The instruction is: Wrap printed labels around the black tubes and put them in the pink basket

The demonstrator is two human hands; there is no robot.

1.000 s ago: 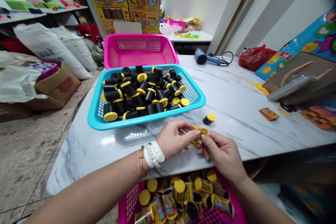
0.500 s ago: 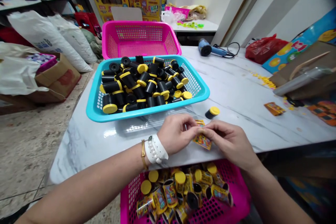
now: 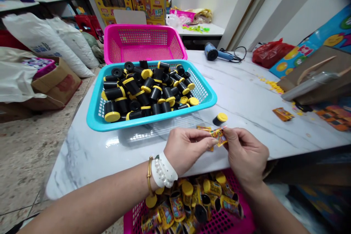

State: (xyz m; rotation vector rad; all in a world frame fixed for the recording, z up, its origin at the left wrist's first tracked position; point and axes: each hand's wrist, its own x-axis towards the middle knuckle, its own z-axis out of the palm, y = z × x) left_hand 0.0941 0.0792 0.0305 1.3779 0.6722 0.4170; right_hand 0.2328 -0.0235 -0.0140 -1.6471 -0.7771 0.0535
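Between my two hands is a small yellow printed label sleeve [image 3: 220,137], flat and tilted. My left hand [image 3: 182,150], with a white band, pearls and a gold bangle at the wrist, pinches its left end between thumb and fingers. The thumb and curled fingers of my right hand [image 3: 246,155] grip the right end. More label sleeves [image 3: 203,128] lie on the table, partly hidden by the left hand. Just beyond the hands a black canister with a yellow lid [image 3: 220,119] stands upright. Below them, a magenta basket [image 3: 246,223] holds several canisters in printed sleeves [image 3: 177,206].
A turquoise basket [image 3: 94,117] of black, yellow-lidded canisters stands on the marble-patterned table [image 3: 79,161], with a pink basket [image 3: 108,45] behind it. Toward the back lies a blue corded tool [image 3: 211,52]. At right are a printed packet [image 3: 283,114], a cardboard box [image 3: 309,80] and a red bag [image 3: 270,54].
A single label sleeve now stretches between my hands, apart from those on the table. My right hand has turned more upright and its fingers have curled. The view has shifted slightly.
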